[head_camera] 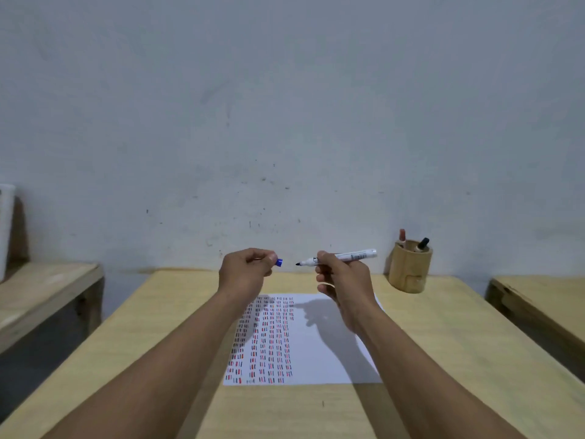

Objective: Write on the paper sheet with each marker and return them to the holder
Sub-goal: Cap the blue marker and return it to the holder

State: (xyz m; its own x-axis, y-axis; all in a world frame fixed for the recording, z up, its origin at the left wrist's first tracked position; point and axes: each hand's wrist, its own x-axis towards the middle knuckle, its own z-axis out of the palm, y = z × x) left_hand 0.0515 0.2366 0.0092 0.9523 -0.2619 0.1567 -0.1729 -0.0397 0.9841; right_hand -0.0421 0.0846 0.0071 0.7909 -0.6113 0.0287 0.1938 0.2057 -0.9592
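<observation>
Two hands raised at mid-frame above the sheet, apart from each other. Left hand [245, 267] curled shut, pinching a blue cap [279, 262] between thumb and fingertips, cap pointing toward the right of the frame. Right hand [340, 280] closed around the white marker [345, 257], barrel roughly level, dark tip bared and aimed at the cap, a small gap between tip and cap. Paper sheet [329, 350] flat on the yellow table [459, 359] at centre-bottom, its left half filled with columns of short red, blue and dark strokes, its right half blank and partly under the hands' shadow. Wooden holder [410, 269] at right of centre near the wall, well apart from the sheet, with a red marker [402, 237] and a black-capped marker [422, 244] standing in it. Wooden benches at the left and right edges of the frame.

Impossible to tell from one moment whether uncapping or recapping; either way, marker not yet back in the holder.

Likely trouble from here: tip missing the cap mouth and inking the left fingers, given the small opening and two unsupported hands. Cap slipping from a light pinch and rolling off the table. Bare tip drying out if left open. Holder tipping if the marker goes in at a slant against the two already inside
</observation>
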